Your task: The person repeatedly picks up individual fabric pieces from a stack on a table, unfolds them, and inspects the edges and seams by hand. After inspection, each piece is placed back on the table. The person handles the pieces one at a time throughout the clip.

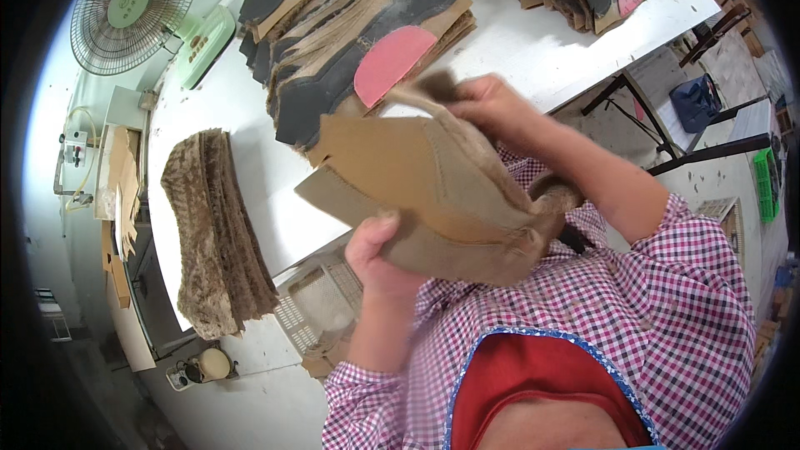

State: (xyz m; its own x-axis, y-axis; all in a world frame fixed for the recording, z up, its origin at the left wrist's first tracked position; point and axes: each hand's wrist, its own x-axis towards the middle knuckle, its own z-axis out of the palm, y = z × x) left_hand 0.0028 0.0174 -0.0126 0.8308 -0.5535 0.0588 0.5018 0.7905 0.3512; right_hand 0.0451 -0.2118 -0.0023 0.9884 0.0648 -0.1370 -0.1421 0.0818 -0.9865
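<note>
Nearest the camera: a person in a checked shirt with a red apron bib, both forearms raised before the chest.

Left hand (379,254) — at 6 o'clock of the held piece, grip clamped on the lower edge of a tan shoe upper (433,192), thumb showing over the front.

Right hand (492,104) — at 1 o'clock of the same piece, fingers closed on its top edge, where a fuzzy lining (475,146) shows; the hand is blurred.

The tan shoe upper is held off the tabletop, between the two hands, tilted, its flat stitched side toward the camera.

Below the hands, at 7 o'clock: a pale perforated plastic basket (321,300) at the white tabletop (250,100) edge.

On the tabletop, at 9 o'clock of the hands: a fanned stack of brown fuzzy liner pieces (212,233), well apart from the hands.

Farther, at 12 o'clock: a heap of dark and tan cut pieces (350,42) with pink oval parts (392,62) among them.

Far corner, at 10 o'clock: a pale green desk fan (133,8).
</note>
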